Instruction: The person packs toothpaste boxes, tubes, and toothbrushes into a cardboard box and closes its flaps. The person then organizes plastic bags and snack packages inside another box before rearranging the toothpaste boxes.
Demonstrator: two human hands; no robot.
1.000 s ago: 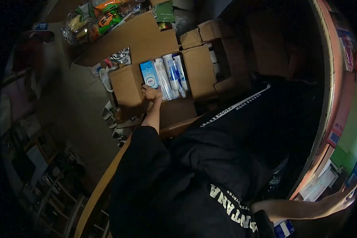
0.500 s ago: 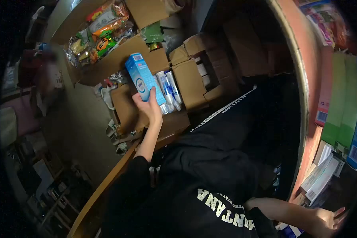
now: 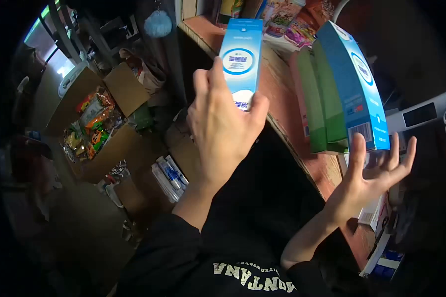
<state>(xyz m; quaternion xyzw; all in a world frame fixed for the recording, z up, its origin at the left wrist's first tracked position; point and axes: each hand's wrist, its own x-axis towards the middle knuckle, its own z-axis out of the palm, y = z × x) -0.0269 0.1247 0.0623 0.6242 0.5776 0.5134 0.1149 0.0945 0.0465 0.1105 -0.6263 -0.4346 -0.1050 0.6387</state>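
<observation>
My left hand is closed around a blue-and-white carton with an oval logo, its print upside down from here. The carton is held up above the edge of a reddish counter. To the right, my right hand has its fingers spread at the near end of a similar blue carton. Its thumb overlaps that carton's lower corner; whether the fingers press on it I cannot tell. Green cartons stand directly left of this blue carton on the counter.
The worn reddish counter runs diagonally, with colourful packets at its far end. On the floor at left, a cardboard box holds snack bags. White-and-blue tubes lie in another box. A white device is at far right.
The view has swung right toward the counter. My left hand has carried the carton up from the floor boxes to the counter's edge. My right hand has come up beside the other blue carton.
</observation>
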